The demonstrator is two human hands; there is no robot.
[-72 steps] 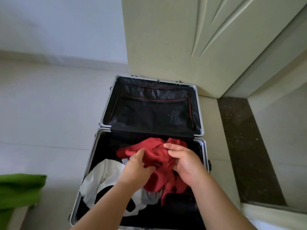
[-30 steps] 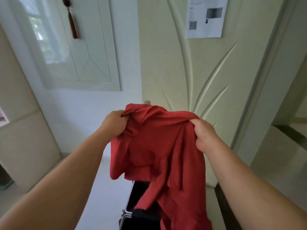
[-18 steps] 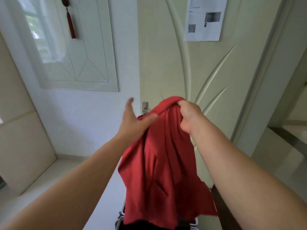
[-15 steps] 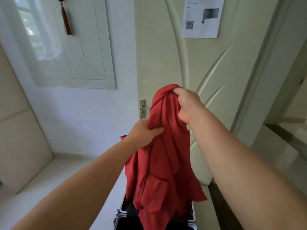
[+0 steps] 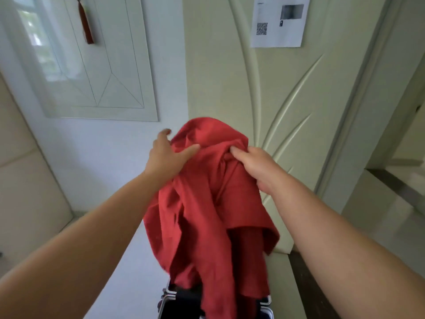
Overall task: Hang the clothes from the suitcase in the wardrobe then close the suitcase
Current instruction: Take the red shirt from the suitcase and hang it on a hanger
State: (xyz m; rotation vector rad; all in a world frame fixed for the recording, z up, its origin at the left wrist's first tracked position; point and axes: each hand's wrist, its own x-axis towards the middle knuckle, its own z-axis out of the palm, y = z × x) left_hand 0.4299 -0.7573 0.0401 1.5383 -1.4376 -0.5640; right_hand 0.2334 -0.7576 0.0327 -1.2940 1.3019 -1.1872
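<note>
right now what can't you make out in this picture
All in the head view:
- suitcase: mostly behind the red garment and cut off by the bottom edge; contents unseen.
- right hand: fingertips buried in the garment's folds.
- paper on the door: print too small, top cut by the frame edge.
- garment: bunched, so its type is unclear.
- wardrobe: not in view.

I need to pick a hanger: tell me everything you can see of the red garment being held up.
The red garment is plain soft cloth, crumpled and bunched, so its cut is unclear; a loose flap hangs at right. It is held up before the pale door, its lower end hanging in front of the black metal-rimmed suitcase. The right hand grips a bunch near the top; the left hand rests on its upper left edge, thumb across the cloth.
</note>
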